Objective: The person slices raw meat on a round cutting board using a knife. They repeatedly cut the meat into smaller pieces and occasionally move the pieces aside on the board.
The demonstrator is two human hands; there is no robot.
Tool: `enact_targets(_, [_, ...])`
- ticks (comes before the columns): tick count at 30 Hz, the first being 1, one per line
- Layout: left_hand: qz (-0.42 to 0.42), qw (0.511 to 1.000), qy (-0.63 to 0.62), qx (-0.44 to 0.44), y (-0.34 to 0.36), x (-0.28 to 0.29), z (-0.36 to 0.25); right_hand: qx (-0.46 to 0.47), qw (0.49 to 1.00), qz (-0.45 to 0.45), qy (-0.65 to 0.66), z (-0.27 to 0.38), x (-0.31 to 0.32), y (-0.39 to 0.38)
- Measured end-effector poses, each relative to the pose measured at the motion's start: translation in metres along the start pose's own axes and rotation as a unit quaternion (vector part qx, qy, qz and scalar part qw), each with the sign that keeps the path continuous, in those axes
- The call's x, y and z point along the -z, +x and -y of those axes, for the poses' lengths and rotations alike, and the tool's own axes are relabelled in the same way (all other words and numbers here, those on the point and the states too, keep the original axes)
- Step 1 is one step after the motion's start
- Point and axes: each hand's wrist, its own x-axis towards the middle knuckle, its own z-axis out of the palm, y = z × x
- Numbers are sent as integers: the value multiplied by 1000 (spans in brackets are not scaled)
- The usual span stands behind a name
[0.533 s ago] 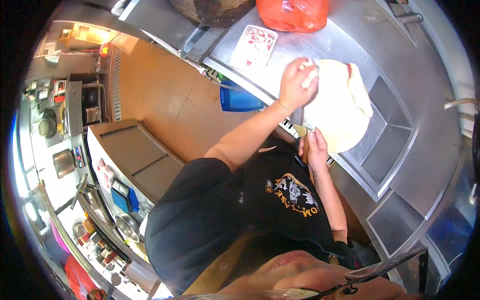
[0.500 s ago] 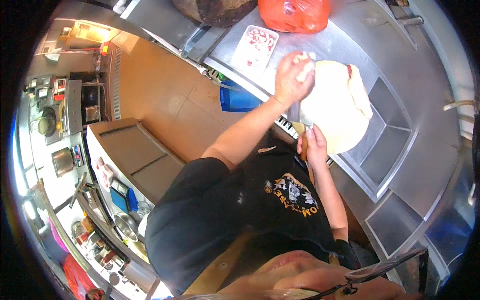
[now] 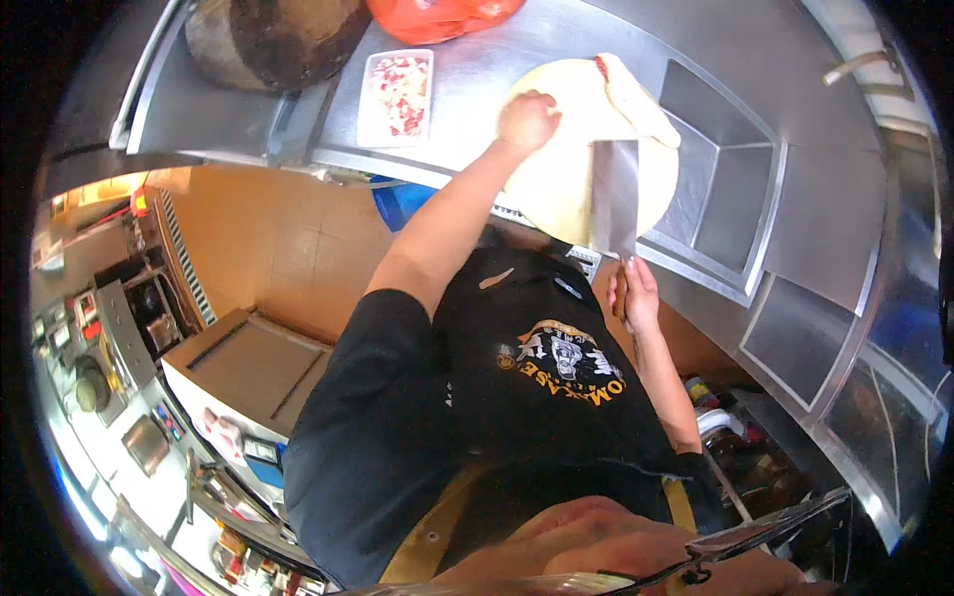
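The right hand [image 3: 636, 290] is closed round the brown handle of a cleaver [image 3: 615, 199], gripping beyond the board's near edge, probably so the fingers stay clear of the steel. The broad face of the blade shows above the round pale board [image 3: 556, 194]; whether it touches the wood I cannot tell. The left hand [image 3: 529, 121] is curled over the board's left part, well apart from the blade (whether anything sits inside that fist, I cannot tell).

A pale slab with a red end [image 3: 639, 102] lies along the board's far right rim, which seems to leave the middle open for the blade. The tray of red and white pieces [image 3: 396, 99] rests on the steel counter [image 3: 464, 84] left of the board, apparently within easy reach of the left hand. An orange-red bag [image 3: 442, 14] sits farther back.
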Motion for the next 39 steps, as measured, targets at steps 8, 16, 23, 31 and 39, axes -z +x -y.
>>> enact_targets(8, [181, 966, 166, -82, -8, -80, -74, -7, 991, -108, 84, -44, 45, -35])
enact_targets(16, [-166, 982, -87, -15, -2, 42, 6, 37, 995, -91, -26, -34, 41, -27])
enact_targets(23, [-330, 921, 202, 51, -30, 118, 106, 209, 962, -154, -81, -45, 41, 52])
enact_targets(31, [-35, 993, 59, -99, 40, 15, -27, 115, 979, -133, -106, -53, 27, 40])
enact_targets(39, [111, 858, 279, -417, 114, -82, -66, 51, 993, -93, 51, -83, 24, -3])
